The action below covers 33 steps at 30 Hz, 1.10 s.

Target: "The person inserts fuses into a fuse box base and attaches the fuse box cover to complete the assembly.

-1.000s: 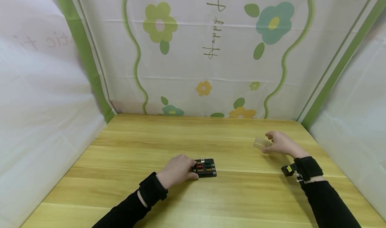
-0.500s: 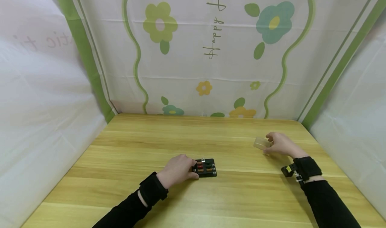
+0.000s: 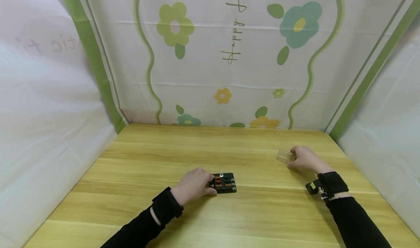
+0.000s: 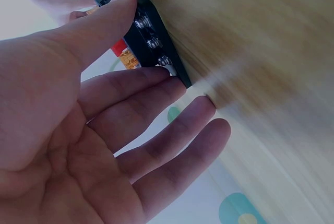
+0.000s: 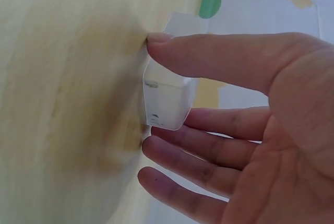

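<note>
A black fuse block (image 3: 228,182) lies on the wooden table, with red, orange and green blade fuses on top. My left hand (image 3: 193,184) grips its left end; in the left wrist view the thumb and two fingers take hold of the block (image 4: 151,33), while the other two fingers extend past it. Metal screws show along its end. To the right and farther back, a clear plastic cover (image 3: 284,156) rests on the table. My right hand (image 3: 306,158) holds the cover (image 5: 166,96) by its near end, thumb on one side and fingers on the other.
The wooden table (image 3: 164,146) reaches to a white flowered cloth wall (image 3: 197,73) at the back. White cloth also hangs at the left and right. A wrist camera (image 3: 313,187) sits below my right wrist.
My right hand's fingers have closed in on the cover, and that hand has come slightly lower in the head view. The left hand and fuse block have stayed in place.
</note>
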### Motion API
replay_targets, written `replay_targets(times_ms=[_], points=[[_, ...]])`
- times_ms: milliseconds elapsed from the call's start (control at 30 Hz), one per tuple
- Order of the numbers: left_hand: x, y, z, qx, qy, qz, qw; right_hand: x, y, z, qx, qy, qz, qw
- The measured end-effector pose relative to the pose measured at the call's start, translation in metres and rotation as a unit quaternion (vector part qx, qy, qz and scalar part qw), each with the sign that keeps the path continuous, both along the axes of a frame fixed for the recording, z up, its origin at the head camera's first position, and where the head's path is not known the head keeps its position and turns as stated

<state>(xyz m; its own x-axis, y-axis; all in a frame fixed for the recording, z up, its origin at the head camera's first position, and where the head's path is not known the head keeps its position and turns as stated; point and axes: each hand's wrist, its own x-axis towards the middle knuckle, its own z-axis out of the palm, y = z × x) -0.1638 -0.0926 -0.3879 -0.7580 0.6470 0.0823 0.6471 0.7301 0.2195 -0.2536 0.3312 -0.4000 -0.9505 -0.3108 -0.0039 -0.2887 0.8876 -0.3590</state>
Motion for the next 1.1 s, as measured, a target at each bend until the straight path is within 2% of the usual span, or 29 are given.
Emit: replay_targets(times_ms=[200, 467, 767, 933, 1100], points=[[-0.0005, -0.0006, -0.0006, 0.002, -0.002, 0.002, 1.0, -0.0005, -0.0003, 0.0004, -0.004, 0.005, 0.005, 1.0], [0.0001, 0.0002, -0.0002, -0.001, -0.001, 0.008, 1.0, 0.0006, -0.0031, 0.005, -0.013, 0.013, -0.009, 1.0], [-0.0014, 0.0014, -0.0006, -0.013, -0.004, 0.006, 0.9999, 0.0008, -0.0023, 0.0035, -0.011, 0.045, -0.009, 0.999], [-0.0028, 0.0017, -0.0005, -0.024, 0.008, 0.005, 0.9997, 0.0001, -0.002, 0.0035, -0.019, 0.052, -0.006, 0.998], [-0.0042, 0.0013, 0.0008, -0.042, 0.042, 0.001, 0.9983, 0.0, -0.0028, 0.0054, -0.023, 0.056, -0.003, 0.998]])
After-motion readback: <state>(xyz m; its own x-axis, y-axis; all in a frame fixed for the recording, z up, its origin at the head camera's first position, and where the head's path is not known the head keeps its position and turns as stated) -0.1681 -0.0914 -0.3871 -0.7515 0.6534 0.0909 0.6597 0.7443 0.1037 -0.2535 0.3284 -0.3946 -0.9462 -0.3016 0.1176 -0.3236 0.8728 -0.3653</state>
